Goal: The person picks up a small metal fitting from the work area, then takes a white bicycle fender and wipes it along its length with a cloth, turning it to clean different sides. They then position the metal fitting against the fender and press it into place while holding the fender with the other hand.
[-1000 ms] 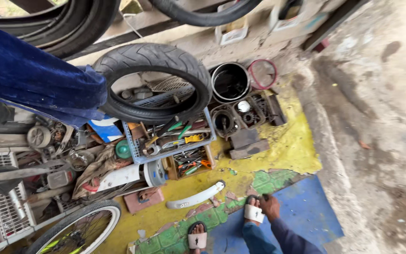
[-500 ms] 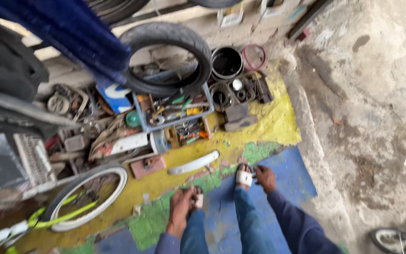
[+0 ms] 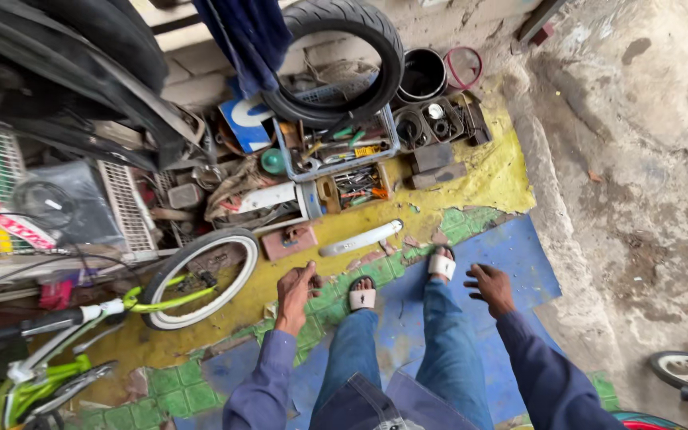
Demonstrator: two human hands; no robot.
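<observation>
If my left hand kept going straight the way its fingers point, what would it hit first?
Probably the small reddish-brown block lying on the yellow floor, just beyond the left hand. The white curved strip lies off to the side. Depth is unclear from above, so the hand may pass over it.

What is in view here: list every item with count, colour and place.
motorcycle tyre: one, black, propped over the tool crate at top
tool crate: one, blue-grey, below the tyre
small tool box: one, orange, beside the crate
round tin: one, black, top centre
ring: one, red, beside the tin
curved metal strip: one, white, on the yellow floor
bicycle wheel: one, white rim, left of the feet
bicycle frame: one, lime green, lower left
sandals: two, white, on the feet
left hand: empty, open
right hand: empty, open
</observation>
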